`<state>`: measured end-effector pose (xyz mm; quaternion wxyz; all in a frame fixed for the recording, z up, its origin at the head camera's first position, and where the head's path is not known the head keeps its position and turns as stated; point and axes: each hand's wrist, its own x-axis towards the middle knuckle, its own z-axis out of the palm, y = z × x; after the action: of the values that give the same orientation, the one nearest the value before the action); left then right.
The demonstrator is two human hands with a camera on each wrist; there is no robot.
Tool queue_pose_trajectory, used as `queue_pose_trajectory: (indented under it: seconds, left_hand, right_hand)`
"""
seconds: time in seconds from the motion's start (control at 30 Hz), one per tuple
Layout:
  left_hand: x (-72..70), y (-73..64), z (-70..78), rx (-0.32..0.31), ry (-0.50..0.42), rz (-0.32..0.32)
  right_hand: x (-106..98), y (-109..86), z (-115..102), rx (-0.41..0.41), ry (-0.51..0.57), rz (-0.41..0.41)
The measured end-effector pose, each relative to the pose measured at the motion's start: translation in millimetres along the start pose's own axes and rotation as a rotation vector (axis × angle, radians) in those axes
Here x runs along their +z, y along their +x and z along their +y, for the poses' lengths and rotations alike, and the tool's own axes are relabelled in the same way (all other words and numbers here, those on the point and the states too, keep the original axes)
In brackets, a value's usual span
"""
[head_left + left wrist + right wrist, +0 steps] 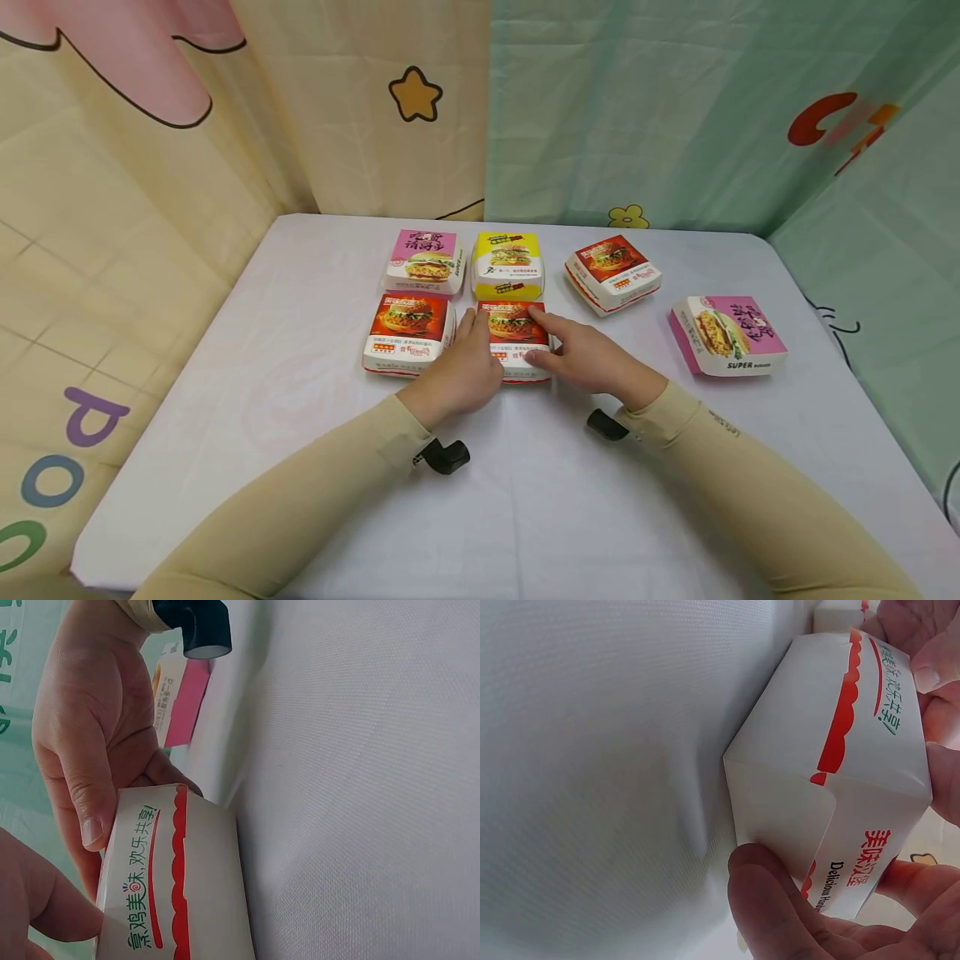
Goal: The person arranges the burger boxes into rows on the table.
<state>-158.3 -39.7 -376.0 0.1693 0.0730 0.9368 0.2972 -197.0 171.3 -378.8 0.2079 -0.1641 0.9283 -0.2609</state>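
On the white table (525, 500) I make out the left hand (459, 373), fingers too hidden to tell their grip, and the right hand (594, 354), curled round the right side of the red-topped burger box (513, 327), partly covered between both.

Soft, diffuse light brightens the head view evenly, leaving faint shadows on the desk (540, 500) just in front of the central box (514, 329). Both wrist views are dimmer and greyer, with soft shading beside that box; its printing reads crisply.
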Motion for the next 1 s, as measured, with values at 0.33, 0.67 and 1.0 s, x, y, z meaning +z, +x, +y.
queue_pose_trajectory:
  seconds: [0.33, 0.67, 1.0]
  left_hand:
    - [0.4, 0.9, 0.1, -0.012, -0.004, 0.003]
    - [1.2, 1.9, -0.4, -0.011, -0.008, 0.009]
    - [1.2, 1.8, 0.5, -0.02, -0.007, 0.006]
  right_hand:
    - [1.2, 0.0, -0.4, 0.005, 0.0, 0.005]
    - [1.8, 0.2, -0.6, 0.007, 0.009, 0.006]
    - [2.0, -0.3, -1.7, 0.012, -0.006, 0.011]
